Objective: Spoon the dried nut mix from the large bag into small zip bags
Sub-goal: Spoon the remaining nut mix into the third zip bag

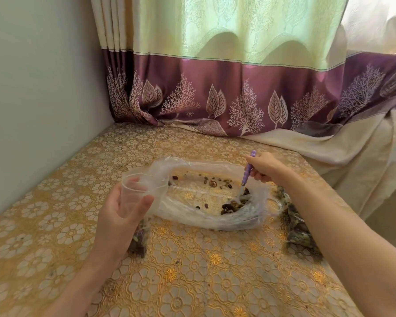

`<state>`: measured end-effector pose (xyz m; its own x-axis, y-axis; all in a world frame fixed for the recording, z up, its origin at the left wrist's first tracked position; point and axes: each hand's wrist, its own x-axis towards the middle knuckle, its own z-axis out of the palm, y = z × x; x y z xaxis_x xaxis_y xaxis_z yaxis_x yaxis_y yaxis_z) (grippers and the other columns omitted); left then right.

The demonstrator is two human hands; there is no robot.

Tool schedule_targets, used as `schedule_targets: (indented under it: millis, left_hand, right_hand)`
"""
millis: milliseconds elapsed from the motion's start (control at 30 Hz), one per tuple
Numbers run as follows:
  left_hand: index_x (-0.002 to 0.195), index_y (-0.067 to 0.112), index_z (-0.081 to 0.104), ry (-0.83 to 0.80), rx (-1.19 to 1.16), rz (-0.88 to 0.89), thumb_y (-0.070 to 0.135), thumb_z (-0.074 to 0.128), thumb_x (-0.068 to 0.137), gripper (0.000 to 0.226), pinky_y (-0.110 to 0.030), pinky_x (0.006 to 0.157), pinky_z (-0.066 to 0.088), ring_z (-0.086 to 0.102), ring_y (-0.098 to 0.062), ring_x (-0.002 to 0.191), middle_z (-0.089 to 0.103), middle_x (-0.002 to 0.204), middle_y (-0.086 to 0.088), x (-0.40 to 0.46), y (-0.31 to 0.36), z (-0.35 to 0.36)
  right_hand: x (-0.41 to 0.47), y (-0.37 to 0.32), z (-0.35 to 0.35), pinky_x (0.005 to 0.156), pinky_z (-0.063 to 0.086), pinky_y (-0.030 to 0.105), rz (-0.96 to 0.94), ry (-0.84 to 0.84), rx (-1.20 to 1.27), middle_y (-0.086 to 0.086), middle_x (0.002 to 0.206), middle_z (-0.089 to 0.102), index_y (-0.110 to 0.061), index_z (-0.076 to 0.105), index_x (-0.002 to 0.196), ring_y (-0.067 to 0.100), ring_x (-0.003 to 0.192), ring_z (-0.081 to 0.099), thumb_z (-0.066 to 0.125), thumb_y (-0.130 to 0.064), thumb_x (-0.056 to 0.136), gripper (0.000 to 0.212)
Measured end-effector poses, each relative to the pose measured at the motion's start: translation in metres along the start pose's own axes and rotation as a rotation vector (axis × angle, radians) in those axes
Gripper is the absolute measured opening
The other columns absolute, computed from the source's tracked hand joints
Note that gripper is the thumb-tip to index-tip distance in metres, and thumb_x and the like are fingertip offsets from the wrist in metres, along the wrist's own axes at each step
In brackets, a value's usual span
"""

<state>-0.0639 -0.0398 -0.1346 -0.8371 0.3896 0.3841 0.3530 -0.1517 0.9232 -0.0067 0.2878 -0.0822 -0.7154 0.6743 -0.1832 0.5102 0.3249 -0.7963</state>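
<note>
The left hand [121, 209] grips a small empty zip bag [135, 191] by its open mouth, thumb and fingers curled round the clear plastic. The right hand [264, 167] holds a purple-handled spoon [247, 175], its bowl dipped into the large clear bag [206, 197] lying open between the hands on the counter [192, 271]. The remaining nut mix [233, 205] sits mostly below the right hand. A filled bag [138, 241] lies under the left wrist; what seems another filled bag [297, 234] lies beneath the right forearm.
</note>
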Motion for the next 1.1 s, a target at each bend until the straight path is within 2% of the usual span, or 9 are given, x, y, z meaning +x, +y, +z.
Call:
schedule_targets:
  millis: [100, 233, 400, 500, 567, 633, 800, 967, 1100]
  left_hand:
    - [0.104, 0.05, 0.056, 0.001, 0.008, -0.009, 0.081, 0.065, 0.049, 0.064, -0.021, 0.066, 0.056, 0.067, -0.009, 0.091, 0.067, 0.105, 0.014, 0.0, -0.001, -0.001]
    - [0.101, 0.051, 0.056, 0.008, 0.045, -0.01, 0.086, 0.061, 0.046, 0.065, -0.03, 0.071, 0.055, 0.068, -0.012, 0.09, 0.067, 0.103, 0.013, 0.001, -0.004, -0.002]
    - [0.099, 0.051, 0.057, 0.002, 0.038, -0.017, 0.085, 0.062, 0.045, 0.064, -0.028, 0.066, 0.056, 0.069, -0.011, 0.087, 0.068, 0.102, 0.012, 0.001, -0.003, 0.0]
    - [0.103, 0.047, 0.056, 0.0, 0.057, -0.024, 0.087, 0.06, 0.044, 0.071, -0.024, 0.066, 0.054, 0.068, -0.012, 0.088, 0.067, 0.103, 0.01, 0.001, -0.002, 0.0]
    - [0.105, 0.046, 0.056, -0.006, 0.06, -0.029, 0.087, 0.06, 0.043, 0.074, -0.029, 0.073, 0.055, 0.067, -0.014, 0.093, 0.067, 0.106, 0.008, 0.001, -0.001, 0.0]
    - [0.101, 0.052, 0.055, -0.013, 0.056, -0.035, 0.087, 0.061, 0.043, 0.068, -0.035, 0.08, 0.055, 0.065, -0.016, 0.098, 0.065, 0.11, 0.008, 0.001, 0.0, 0.0]
    - [0.098, 0.06, 0.053, -0.037, 0.037, -0.053, 0.087, 0.061, 0.044, 0.061, -0.038, 0.083, 0.054, 0.064, -0.014, 0.101, 0.064, 0.111, 0.01, 0.0, 0.003, -0.001]
    - [0.114, 0.039, 0.052, -0.059, -0.009, -0.07, 0.084, 0.066, 0.041, 0.087, -0.035, 0.076, 0.056, 0.067, -0.014, 0.092, 0.067, 0.109, 0.004, -0.001, 0.004, -0.003]
    - [0.113, 0.035, 0.052, -0.053, -0.023, -0.061, 0.083, 0.067, 0.039, 0.09, -0.025, 0.07, 0.055, 0.067, -0.006, 0.089, 0.068, 0.103, 0.014, 0.0, 0.007, -0.002]
  right_hand:
    - [-0.002, -0.001, -0.002, 0.031, 0.016, 0.014, 0.039, -0.042, 0.1, -0.001, 0.038, 0.054, 0.01, 0.064, 0.081, 0.005, 0.029, 0.026, 0.031, -0.023, 0.101, 0.051]
    - [-0.005, -0.005, -0.002, 0.03, 0.015, 0.014, 0.045, 0.005, 0.24, 0.0, 0.039, 0.054, 0.005, 0.061, 0.073, 0.004, 0.029, 0.025, 0.029, -0.02, 0.101, 0.049]
    - [-0.007, -0.025, 0.002, 0.029, 0.02, 0.015, 0.006, 0.096, 0.366, 0.015, 0.078, 0.063, -0.001, 0.056, 0.08, 0.003, 0.03, 0.031, 0.034, -0.02, 0.099, 0.035]
    - [-0.014, -0.048, 0.008, 0.027, 0.02, 0.013, -0.059, 0.075, 0.477, 0.015, 0.072, 0.062, -0.003, 0.054, 0.07, 0.002, 0.027, 0.031, 0.037, -0.018, 0.097, 0.035]
    - [-0.021, -0.065, 0.013, 0.027, 0.021, 0.014, -0.113, 0.034, 0.545, 0.017, 0.074, 0.063, -0.005, 0.051, 0.065, 0.003, 0.028, 0.032, 0.037, -0.016, 0.097, 0.036]
    - [-0.032, -0.081, 0.021, 0.026, 0.021, 0.015, -0.174, -0.001, 0.568, 0.015, 0.07, 0.065, -0.005, 0.051, 0.065, 0.003, 0.029, 0.032, 0.037, -0.016, 0.098, 0.038]
    - [-0.061, -0.112, 0.044, 0.028, 0.022, 0.016, -0.278, -0.057, 0.584, 0.012, 0.061, 0.063, -0.006, 0.051, 0.064, 0.005, 0.031, 0.033, 0.041, -0.016, 0.098, 0.037]
    - [-0.087, -0.128, 0.063, 0.034, 0.03, 0.017, -0.512, -0.033, 0.465, 0.018, 0.062, 0.068, -0.003, 0.057, 0.062, 0.01, 0.037, 0.038, 0.045, -0.021, 0.098, 0.043]
    - [-0.105, -0.133, 0.068, 0.038, 0.036, 0.017, -0.827, 0.014, 0.318, 0.017, 0.062, 0.068, -0.004, 0.058, 0.066, 0.015, 0.037, 0.046, 0.051, -0.022, 0.097, 0.036]
